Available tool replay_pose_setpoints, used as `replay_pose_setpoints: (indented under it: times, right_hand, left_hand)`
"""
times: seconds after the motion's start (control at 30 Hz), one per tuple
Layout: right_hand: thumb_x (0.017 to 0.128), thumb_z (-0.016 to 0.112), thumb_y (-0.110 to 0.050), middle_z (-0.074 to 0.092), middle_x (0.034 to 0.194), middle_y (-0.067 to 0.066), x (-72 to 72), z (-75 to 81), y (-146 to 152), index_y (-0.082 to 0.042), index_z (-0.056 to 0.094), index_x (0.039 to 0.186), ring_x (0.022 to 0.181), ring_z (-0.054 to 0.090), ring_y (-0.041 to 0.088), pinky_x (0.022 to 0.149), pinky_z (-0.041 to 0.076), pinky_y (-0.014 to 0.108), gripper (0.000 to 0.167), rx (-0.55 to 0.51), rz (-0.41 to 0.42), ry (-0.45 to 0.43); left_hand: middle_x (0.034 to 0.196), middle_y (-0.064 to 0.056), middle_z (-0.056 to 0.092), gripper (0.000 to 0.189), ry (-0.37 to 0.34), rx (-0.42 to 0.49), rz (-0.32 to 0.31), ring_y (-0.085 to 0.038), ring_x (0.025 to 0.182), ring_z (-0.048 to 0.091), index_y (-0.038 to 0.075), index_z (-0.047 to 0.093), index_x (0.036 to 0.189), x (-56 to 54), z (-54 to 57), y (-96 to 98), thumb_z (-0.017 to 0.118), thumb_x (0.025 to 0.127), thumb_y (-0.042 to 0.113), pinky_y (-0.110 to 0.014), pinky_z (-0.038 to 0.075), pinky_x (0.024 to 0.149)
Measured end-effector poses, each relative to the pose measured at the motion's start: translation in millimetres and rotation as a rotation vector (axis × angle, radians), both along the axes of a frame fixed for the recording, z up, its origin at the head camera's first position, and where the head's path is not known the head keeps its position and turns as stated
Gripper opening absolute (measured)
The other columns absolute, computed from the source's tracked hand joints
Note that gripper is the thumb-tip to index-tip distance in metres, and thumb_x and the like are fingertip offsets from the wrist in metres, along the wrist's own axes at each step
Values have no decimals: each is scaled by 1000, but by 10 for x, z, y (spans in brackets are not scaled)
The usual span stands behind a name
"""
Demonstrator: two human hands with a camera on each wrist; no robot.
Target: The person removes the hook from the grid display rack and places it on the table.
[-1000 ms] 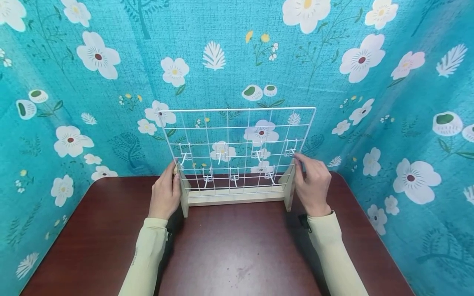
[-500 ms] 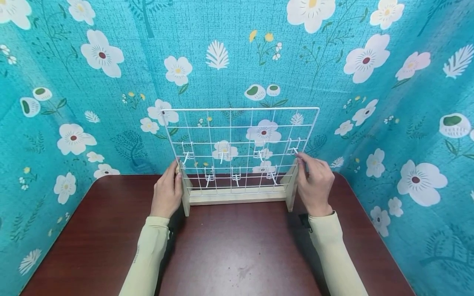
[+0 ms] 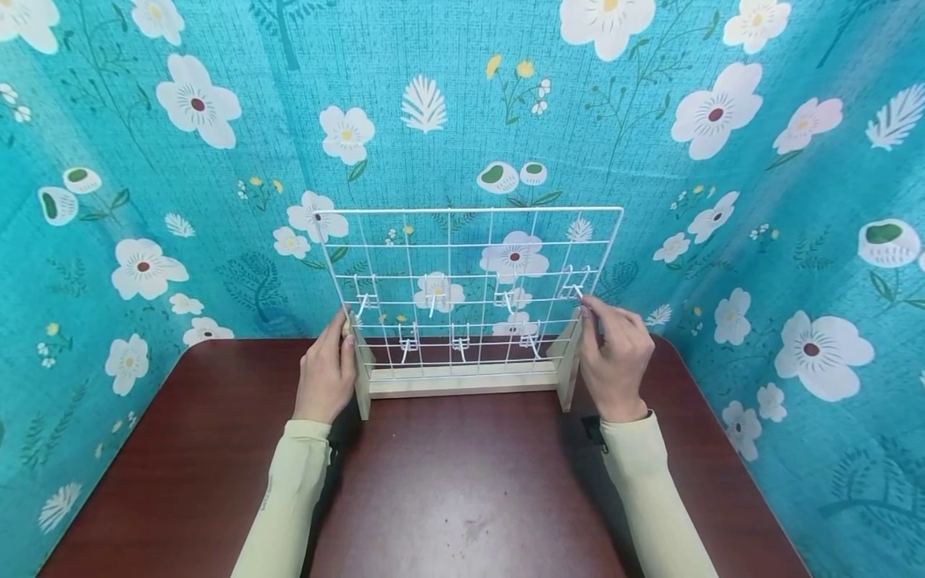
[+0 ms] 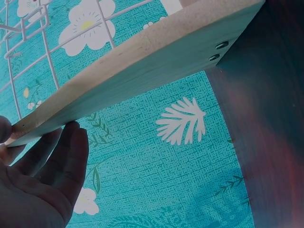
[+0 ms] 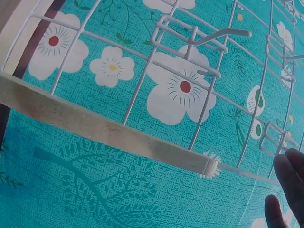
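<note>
A white wire grid panel (image 3: 470, 246) stands upright in a pale wooden stand (image 3: 462, 384). Several white wire hooks (image 3: 459, 343) hang on it in two rows. My left hand (image 3: 327, 373) grips the upper end of the stand's left wooden side (image 4: 118, 71), thumb on one face and fingers on the other. With thumb and forefinger, my right hand (image 3: 617, 353) pinches the prong of the upper-row hook at the far right (image 3: 572, 285). In the right wrist view that hook (image 5: 270, 137) is at the lower right, partly behind my fingers (image 5: 287, 173).
The stand rests on a dark reddish-brown table (image 3: 462, 482) with rounded far corners. Close behind it and along both sides hangs a turquoise flowered cloth (image 3: 433, 160). Screw heads (image 4: 218, 51) show low on the stand's left side.
The view has shifted slightly. The hook in my right hand now sits a little more tilted and higher against the grid. My left hand keeps its hold on the stand.
</note>
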State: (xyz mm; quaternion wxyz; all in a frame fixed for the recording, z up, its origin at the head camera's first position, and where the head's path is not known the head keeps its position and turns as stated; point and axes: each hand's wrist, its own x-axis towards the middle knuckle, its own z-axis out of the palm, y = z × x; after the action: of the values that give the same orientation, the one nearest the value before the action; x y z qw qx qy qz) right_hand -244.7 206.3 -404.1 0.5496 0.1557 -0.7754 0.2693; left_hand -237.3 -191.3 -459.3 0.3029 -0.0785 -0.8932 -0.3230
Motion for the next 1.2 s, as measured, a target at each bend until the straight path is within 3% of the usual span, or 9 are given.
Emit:
replay_pose_setpoints:
  times: [0.8, 1.2]
  right_hand:
    - [99, 69, -7, 78, 87, 25, 72, 28, -20, 5, 77, 107, 68, 71, 39, 81, 57, 53, 17, -22, 19, 24]
    - [93, 73, 1, 78, 92, 26, 154, 47, -37, 6, 78, 106, 75, 74, 41, 81, 56, 52, 15, -30, 42, 6]
  left_hand:
    - [152, -22, 57, 49, -13, 11, -4, -44, 132, 62, 9, 45, 158, -7, -1, -6, 51, 110, 20, -64, 49, 108]
    - [153, -23, 56, 50, -34, 13, -1, -44, 135, 59, 8, 43, 159, 3, 10, -6, 49, 111, 21, -63, 48, 110]
